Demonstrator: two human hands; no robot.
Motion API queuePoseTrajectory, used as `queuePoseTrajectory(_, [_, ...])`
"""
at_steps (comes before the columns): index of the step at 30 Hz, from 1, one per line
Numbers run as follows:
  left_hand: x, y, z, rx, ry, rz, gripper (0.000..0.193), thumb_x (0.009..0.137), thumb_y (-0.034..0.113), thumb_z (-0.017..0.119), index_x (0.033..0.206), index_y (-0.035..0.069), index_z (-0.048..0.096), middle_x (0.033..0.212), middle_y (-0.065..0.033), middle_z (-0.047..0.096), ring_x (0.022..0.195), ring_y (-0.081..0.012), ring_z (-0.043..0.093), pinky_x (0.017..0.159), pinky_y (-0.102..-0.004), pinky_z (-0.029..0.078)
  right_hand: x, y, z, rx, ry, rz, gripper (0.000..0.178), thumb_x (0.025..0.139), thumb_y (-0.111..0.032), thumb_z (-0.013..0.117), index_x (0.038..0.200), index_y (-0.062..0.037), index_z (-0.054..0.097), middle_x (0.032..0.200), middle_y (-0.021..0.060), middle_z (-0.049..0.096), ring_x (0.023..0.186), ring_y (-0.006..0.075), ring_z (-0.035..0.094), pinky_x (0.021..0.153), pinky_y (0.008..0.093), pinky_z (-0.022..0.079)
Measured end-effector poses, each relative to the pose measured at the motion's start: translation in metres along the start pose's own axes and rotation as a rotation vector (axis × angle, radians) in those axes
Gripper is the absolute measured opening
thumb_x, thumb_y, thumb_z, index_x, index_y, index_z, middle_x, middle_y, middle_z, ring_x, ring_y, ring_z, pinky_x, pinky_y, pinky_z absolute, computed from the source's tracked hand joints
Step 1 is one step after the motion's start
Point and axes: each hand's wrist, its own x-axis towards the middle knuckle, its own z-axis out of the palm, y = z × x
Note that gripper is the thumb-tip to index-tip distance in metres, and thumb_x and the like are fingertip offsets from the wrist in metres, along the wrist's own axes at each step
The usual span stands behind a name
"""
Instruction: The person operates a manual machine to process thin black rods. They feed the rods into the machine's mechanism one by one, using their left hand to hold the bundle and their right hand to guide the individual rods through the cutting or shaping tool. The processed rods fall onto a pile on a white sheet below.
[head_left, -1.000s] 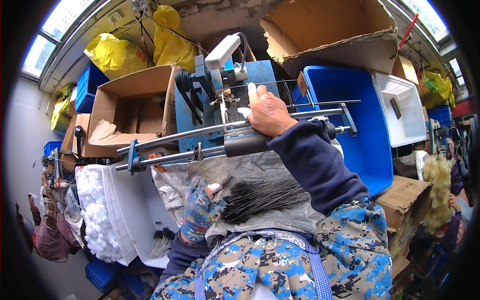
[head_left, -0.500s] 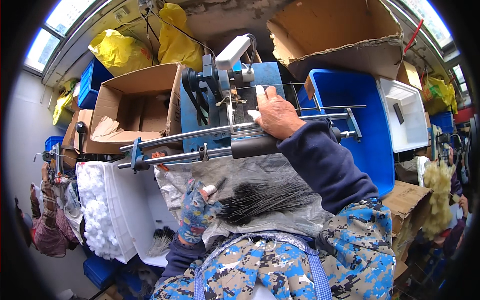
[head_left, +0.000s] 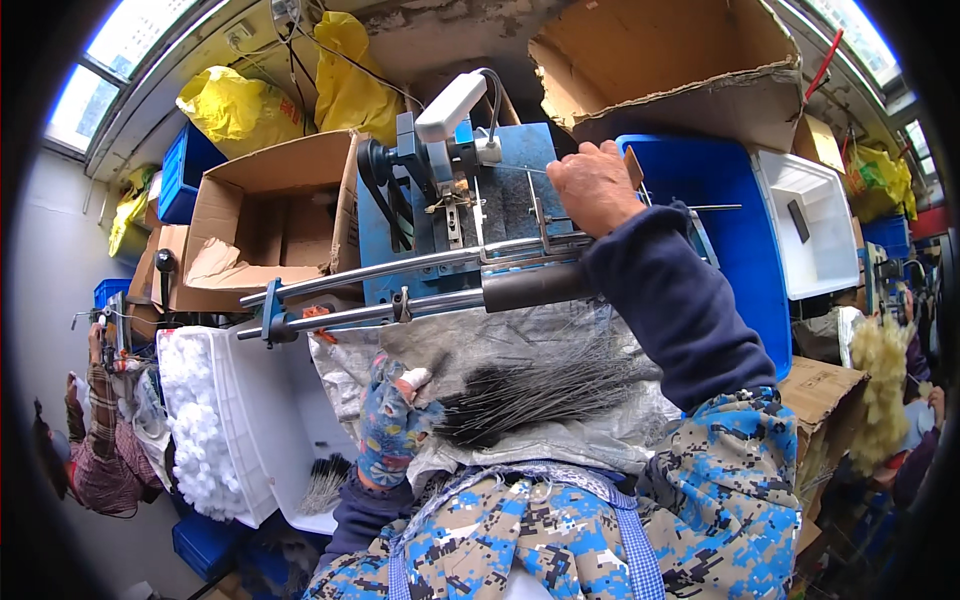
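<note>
My right hand is closed in a pinch at the right side of the blue bench machine. A thin metal wire runs from the machine's head into its fingers. My left hand, in a patterned blue glove with a white-wrapped thumb tip, is curled closed over my lap; what it holds, if anything, I cannot make out. Beside it, a pile of thin wire brushes with dark bristled ends lies on a grey-white plastic sheet. Between hands and pile, steel rails carry a dark cylindrical sleeve.
A cardboard box stands left of the machine, a large blue bin right. White tubs hold white tufts and wire brushes at lower left. A large carton sits behind. Other people work at both edges.
My right hand has moved right, away from the machine's middle, and its fingers have drawn into a pinch. The sleeve on the rail has slid slightly right. The left hand stays nearly still.
</note>
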Motion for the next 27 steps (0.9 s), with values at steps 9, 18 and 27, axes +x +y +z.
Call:
queuePoseTrajectory(9, [0.012, 0.022, 0.009, -0.211, -0.034, 0.003, 0.025, 0.075, 0.003, 0.064, 0.099, 0.001, 0.057, 0.081, -0.0084, 0.061, 0.071, -0.0221, 0.060, 0.068, -0.0300, 0.049, -0.121, -0.096, -0.013, 1.037, 0.338, -0.365, 0.024, 0.073, -0.007, 0.065, 0.095, 0.0018, 0.060, 0.085, 0.0141, 0.059, 0.079, 0.0275, 0.056, 0.076, 0.0369, 0.044])
queuePoseTrajectory(18, [-0.017, -0.015, 0.012, 0.248, -0.505, -0.041, 0.050, 0.069, 0.023, 0.069, 0.112, 0.003, 0.051, 0.102, -0.0154, 0.058, 0.092, -0.0320, 0.056, 0.088, -0.0428, 0.041, -0.091, -0.063, -0.064, 1.676, 0.127, -0.129, 0.013, 0.085, -0.002, 0.055, 0.094, 0.0032, 0.061, 0.068, 0.0074, 0.062, 0.060, 0.0140, 0.059, 0.057, 0.0241, 0.047])
queuePoseTrajectory(27, [-0.040, -0.052, 0.025, 0.286, -0.665, -0.195, 0.056, 0.066, 0.022, 0.069, 0.115, 0.003, 0.051, 0.104, -0.0157, 0.058, 0.101, -0.0360, 0.052, 0.091, -0.0424, 0.039, 0.033, -0.050, 0.018, 0.185, 0.299, -0.029, 0.011, 0.076, -0.013, 0.051, 0.078, -0.0094, 0.061, 0.090, 0.0110, 0.057, 0.090, 0.0304, 0.051, 0.068, 0.0413, 0.042])
